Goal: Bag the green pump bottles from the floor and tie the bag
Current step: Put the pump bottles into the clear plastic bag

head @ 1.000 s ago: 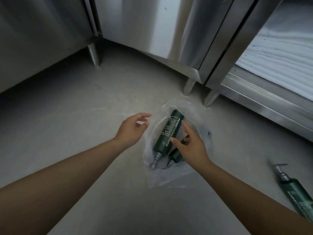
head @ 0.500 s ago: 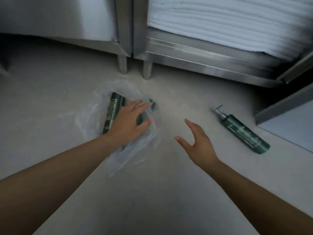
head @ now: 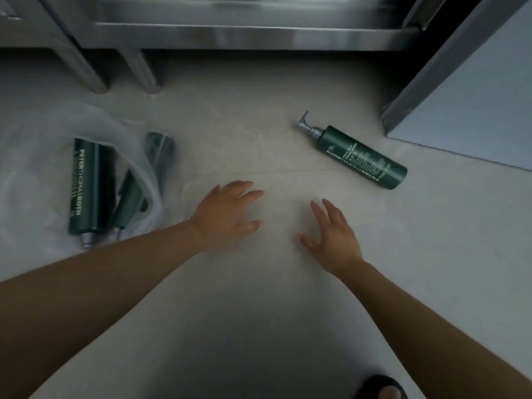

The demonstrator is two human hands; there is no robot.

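Observation:
A clear plastic bag [head: 34, 133] lies on the floor at the left with two green pump bottles in it: a large one [head: 86, 185] and a second one [head: 131, 197] beside it. A third green pump bottle [head: 362, 158] lies loose on the floor at the right, pump pointing up-left. My left hand [head: 227, 214] hovers open just right of the bag, holding nothing. My right hand [head: 331, 234] is open with fingers spread, below and left of the loose bottle, apart from it.
Steel cabinet legs [head: 141, 70] and a steel base rail [head: 244, 33] run along the far edge. A pale panel with a metal frame [head: 472, 90] stands at the right. A dark sandal toe [head: 383, 387] shows at the bottom. Grey floor [head: 273, 312] spreads between.
My left hand has come off the bag and moved right. The view has swung right, so the bag now sits at the left edge and the loose bottle nearer the middle.

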